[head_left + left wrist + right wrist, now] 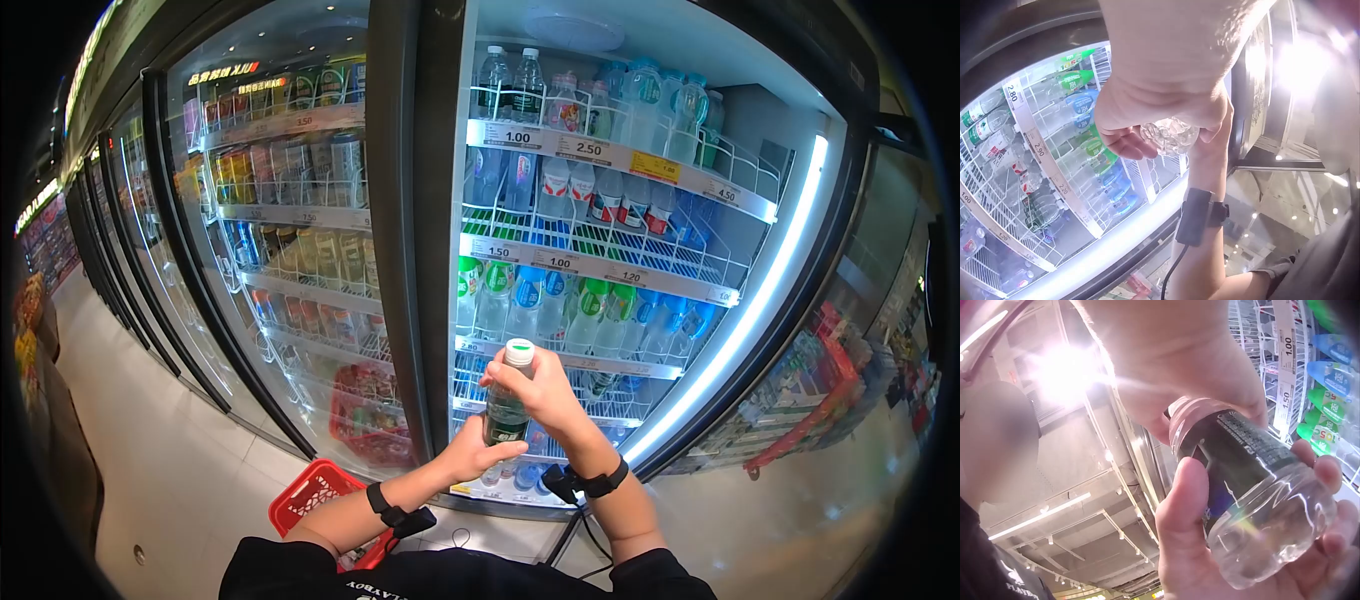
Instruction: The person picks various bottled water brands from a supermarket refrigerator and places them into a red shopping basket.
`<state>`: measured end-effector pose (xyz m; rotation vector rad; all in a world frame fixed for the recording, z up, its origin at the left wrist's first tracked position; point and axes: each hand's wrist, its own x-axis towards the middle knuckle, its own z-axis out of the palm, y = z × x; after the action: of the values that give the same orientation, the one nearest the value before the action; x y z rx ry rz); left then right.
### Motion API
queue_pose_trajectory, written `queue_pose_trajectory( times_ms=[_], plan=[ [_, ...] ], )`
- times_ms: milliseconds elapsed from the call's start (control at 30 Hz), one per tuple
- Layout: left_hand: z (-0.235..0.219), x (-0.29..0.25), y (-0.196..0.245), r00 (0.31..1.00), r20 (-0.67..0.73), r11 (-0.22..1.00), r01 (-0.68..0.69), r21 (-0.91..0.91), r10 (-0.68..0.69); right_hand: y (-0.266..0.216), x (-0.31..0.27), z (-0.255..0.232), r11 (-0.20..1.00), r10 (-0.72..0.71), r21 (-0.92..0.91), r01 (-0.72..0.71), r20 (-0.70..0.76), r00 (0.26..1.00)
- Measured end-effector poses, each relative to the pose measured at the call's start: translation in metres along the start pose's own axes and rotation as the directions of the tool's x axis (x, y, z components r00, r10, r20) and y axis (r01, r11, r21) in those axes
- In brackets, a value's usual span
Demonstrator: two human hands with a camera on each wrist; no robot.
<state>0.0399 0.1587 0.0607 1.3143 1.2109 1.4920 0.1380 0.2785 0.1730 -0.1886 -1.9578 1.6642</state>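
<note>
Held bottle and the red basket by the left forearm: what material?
Bottle: likely clear, glossy plastic; its moulded base is see-through with sharp highlights. Basket: probably moulded plastic, fairly smooth; evenly red, with slots through its wall.

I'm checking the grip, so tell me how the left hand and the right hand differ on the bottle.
The left hand grips the lower part of the bottle, while the right hand grips its upper part, just below the white cap. In the head view, the left hand's thumb points rightward; the right hand's points leftward. Both hold the same bottle, and each wrist wears a black strap.
</note>
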Motion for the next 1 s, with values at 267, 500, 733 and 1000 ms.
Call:
queue_pose_trajectory(
  times_ms=[267, 500, 733, 1000],
  plan=[
    [-0.040, 0.065, 0.106, 0.969, 0.049, 0.969, -0.245, 0.028, 0.243, -0.095, 0.059, -0.032, 0.909, -0.239, -0.314, 0.275, 0.150, 0.959],
    [-0.076, 0.161, 0.218, 0.865, -0.070, 0.805, -0.431, 0.408, 0.498, -0.211, 0.140, -0.062, 0.780, -0.359, -0.516, 0.353, 0.093, 0.929],
    [-0.079, 0.202, 0.363, 0.853, -0.141, 0.508, -0.159, 0.846, 0.502, -0.290, 0.226, -0.093, 0.588, -0.568, -0.657, 0.472, 0.080, 0.819],
    [-0.136, 0.353, 0.408, 0.857, 0.151, -0.390, 0.062, 0.919, 0.493, -0.305, 0.297, -0.096, 0.721, -0.502, -0.563, 0.405, -0.021, 0.864]
  ],
)
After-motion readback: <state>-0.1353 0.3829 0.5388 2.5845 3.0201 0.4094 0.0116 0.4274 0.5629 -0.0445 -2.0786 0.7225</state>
